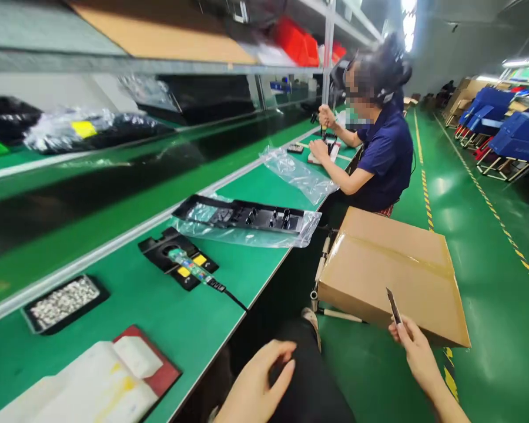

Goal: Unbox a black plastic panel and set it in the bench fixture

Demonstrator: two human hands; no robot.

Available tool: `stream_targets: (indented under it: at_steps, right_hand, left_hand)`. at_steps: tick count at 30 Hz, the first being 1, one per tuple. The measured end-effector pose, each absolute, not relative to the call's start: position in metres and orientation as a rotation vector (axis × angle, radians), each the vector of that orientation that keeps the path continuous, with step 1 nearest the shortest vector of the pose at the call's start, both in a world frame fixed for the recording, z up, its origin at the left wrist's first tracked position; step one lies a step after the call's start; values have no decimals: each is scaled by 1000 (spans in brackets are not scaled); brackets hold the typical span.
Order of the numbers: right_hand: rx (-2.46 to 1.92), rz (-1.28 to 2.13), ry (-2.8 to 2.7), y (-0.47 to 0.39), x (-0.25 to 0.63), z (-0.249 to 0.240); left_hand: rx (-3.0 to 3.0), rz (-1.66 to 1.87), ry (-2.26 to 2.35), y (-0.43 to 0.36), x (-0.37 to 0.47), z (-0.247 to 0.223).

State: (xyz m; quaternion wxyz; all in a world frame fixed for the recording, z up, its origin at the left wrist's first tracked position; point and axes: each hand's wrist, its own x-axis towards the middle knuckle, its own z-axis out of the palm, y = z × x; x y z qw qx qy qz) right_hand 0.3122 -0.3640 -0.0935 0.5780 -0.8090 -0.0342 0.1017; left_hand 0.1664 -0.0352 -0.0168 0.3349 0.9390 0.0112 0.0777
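My right hand (412, 346) grips a slim utility knife (394, 306), its tip pointing up and away. The knife is held over the near edge of a taped cardboard box (392, 264), which rests on a pipe-framed stand. My left hand (262, 379) is above my leg, fingers loosely curved and thumb apart, with nothing in it. On the green bench to the left lies a black plastic piece (158, 252) with a circuit board (187, 264) and black cable on it. Behind it a long black housing (242, 214) rests on a clear plastic bag (242, 237).
A tray of small metal parts (66, 302) and a white fixture on a red base (165, 370) sit on the near bench (211, 329). A co-worker (385, 147) sits farther along, holding a tool. Blue bins (518, 138) stand across the aisle.
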Motion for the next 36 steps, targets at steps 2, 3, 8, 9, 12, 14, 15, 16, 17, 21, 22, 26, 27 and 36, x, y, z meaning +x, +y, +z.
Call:
stream_targets:
  at_steps: [2,3,8,9,12,14,15,16,17,21,22,26,27,36]
  right_hand:
    - [-2120,-35,-386,-369,334,-88]
    - [-2202,-171,-549,-367,348,-82]
    - [-2364,-266,-1088,-317,445,-31]
    - [-2383,-196,-1204,-300,465,-20]
    - [-2388,87,-1590,-245,514,6]
    - [-2417,116,-1943,-210,532,17]
    - [-2422,91,-2110,-195,537,21]
    - [-2399,83,-2248,-182,539,23]
    - [-2356,117,-2369,-171,539,24]
    - [-2121,257,-2598,-148,529,22]
    - [-2079,250,-2620,-146,527,21]
    - [-2027,217,-2647,-142,524,17]
    - [-2025,226,-2646,-141,525,16]
    - [-1977,229,-2803,-128,529,22]
  left_hand:
    - [2433,89,65,-55,207,-41]
    - [2428,56,72,-66,227,-50]
    - [2470,57,-167,-107,294,-69]
    - [2479,62,-249,-111,301,-72]
    - [2531,67,-379,-114,309,-82]
    - [2582,66,-385,-114,309,-89]
    - [2604,66,-386,-115,308,-91]
    - [2623,67,-387,-116,307,-93]
    - [2640,67,-385,-118,305,-93]
    - [2690,49,-329,-129,301,-86]
    - [2698,41,-309,-132,300,-83]
    - [2719,13,-255,-138,298,-73]
    - [2725,9,-249,-138,298,-72]
    - [2730,38,-263,-131,302,-63]
